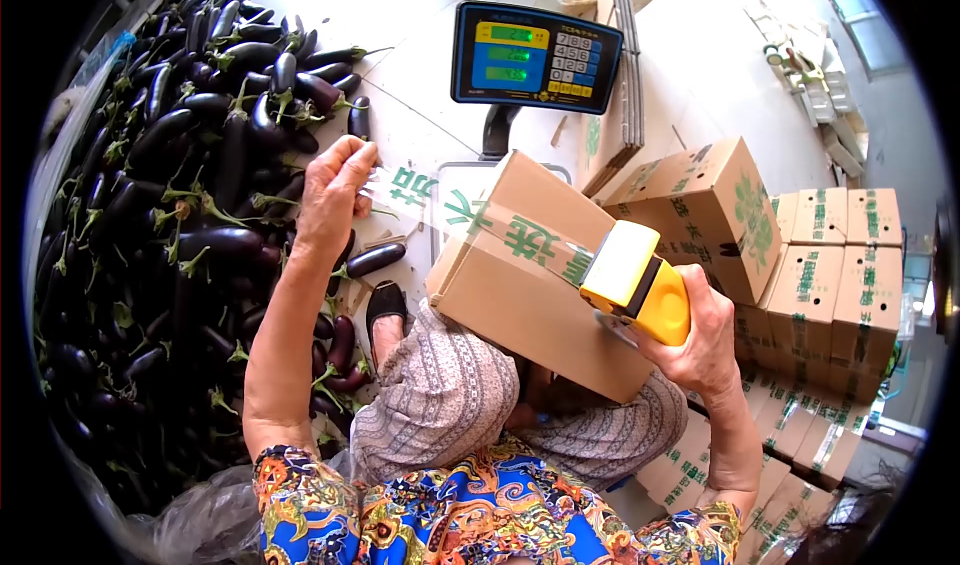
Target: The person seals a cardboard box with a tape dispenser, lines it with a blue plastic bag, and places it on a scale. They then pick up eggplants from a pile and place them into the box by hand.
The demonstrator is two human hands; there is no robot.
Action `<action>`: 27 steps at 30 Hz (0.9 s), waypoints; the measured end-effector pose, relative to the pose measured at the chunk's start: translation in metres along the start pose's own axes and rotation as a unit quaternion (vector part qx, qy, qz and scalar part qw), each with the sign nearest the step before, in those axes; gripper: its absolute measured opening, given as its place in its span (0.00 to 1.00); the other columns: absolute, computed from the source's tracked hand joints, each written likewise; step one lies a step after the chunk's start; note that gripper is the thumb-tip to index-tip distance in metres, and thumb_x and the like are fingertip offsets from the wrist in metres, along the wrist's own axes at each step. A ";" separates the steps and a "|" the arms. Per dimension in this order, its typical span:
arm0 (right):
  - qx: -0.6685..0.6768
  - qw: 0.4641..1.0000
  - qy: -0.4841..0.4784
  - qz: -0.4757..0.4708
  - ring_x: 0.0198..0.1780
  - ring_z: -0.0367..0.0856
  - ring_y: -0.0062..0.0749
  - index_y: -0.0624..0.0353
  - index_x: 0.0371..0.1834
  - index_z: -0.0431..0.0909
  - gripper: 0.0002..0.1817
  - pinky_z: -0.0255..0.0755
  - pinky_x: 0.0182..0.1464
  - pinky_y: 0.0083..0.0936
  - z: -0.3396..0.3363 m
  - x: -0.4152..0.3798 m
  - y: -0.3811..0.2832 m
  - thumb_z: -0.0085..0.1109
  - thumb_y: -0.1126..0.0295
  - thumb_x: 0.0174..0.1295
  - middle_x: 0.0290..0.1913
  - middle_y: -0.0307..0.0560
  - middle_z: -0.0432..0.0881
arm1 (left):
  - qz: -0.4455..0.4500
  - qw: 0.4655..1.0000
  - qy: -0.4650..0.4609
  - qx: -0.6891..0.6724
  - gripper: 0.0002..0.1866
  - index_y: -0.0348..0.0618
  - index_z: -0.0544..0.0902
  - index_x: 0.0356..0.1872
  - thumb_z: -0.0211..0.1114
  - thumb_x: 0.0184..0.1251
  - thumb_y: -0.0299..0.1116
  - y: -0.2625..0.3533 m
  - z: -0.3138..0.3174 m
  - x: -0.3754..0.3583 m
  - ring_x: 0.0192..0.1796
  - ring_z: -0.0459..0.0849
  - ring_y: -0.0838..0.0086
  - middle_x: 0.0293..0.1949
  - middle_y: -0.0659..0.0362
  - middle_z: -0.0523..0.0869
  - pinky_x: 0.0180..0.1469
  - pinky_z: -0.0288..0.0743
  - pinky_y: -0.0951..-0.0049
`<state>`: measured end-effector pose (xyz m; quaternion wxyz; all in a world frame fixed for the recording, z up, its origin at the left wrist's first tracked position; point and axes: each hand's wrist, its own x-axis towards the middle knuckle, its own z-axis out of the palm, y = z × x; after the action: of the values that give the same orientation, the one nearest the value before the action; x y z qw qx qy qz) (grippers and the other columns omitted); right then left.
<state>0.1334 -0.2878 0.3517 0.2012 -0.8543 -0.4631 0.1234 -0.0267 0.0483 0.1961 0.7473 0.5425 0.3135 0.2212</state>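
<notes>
A cardboard box (540,310) rests tilted across my lap, in front of the scale. My right hand (695,330) grips a yellow tape dispenser (640,280) against the right end of the box. Clear packing tape (420,193) with green characters runs along the box's upper face and off its left edge. The tape's free end is pinched in my left hand (340,180), held up left of the box beside the eggplants. Part of the right hand's fingers is hidden behind the dispenser.
A large heap of eggplants (190,235) fills the left side. A digital scale display (535,57) stands ahead on a post. Flattened cardboard (622,85) leans behind it. Taped boxes (810,295) are stacked at right, with another box (700,210) nearer.
</notes>
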 end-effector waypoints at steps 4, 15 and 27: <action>0.002 1.000 -0.018 0.014 0.37 0.87 0.54 0.60 0.45 0.72 0.28 0.82 0.40 0.37 0.001 0.010 -0.008 0.78 0.61 0.48 0.35 0.56 0.84 | -0.027 0.999 -0.008 0.040 0.11 0.48 0.78 0.32 0.58 0.78 0.36 -0.021 -0.002 0.005 0.25 0.66 0.93 0.25 0.74 0.72 0.21 0.56 0.87; -0.005 0.999 -0.032 0.039 0.35 0.86 0.50 0.60 0.48 0.72 0.31 0.81 0.41 0.35 -0.003 0.004 0.001 0.79 0.60 0.44 0.35 0.54 0.83 | -0.112 0.992 -0.056 -0.004 0.06 0.44 0.80 0.40 0.59 0.76 0.33 -0.079 0.018 0.009 0.20 0.63 0.90 0.30 0.70 0.78 0.21 0.58 0.86; 0.006 0.999 -0.042 0.034 0.32 0.86 0.48 0.60 0.46 0.73 0.29 0.80 0.38 0.33 -0.007 0.011 0.008 0.75 0.65 0.40 0.33 0.54 0.82 | 0.070 0.970 -0.090 0.215 0.10 0.34 0.80 0.36 0.59 0.73 0.32 -0.114 0.030 0.004 0.29 0.79 0.75 0.24 0.58 0.80 0.33 0.73 0.69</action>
<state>0.1480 -0.2836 0.3537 0.1825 -0.8624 -0.4410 0.1687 -0.0037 -0.0047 0.0934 0.6212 0.7284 0.2464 0.1512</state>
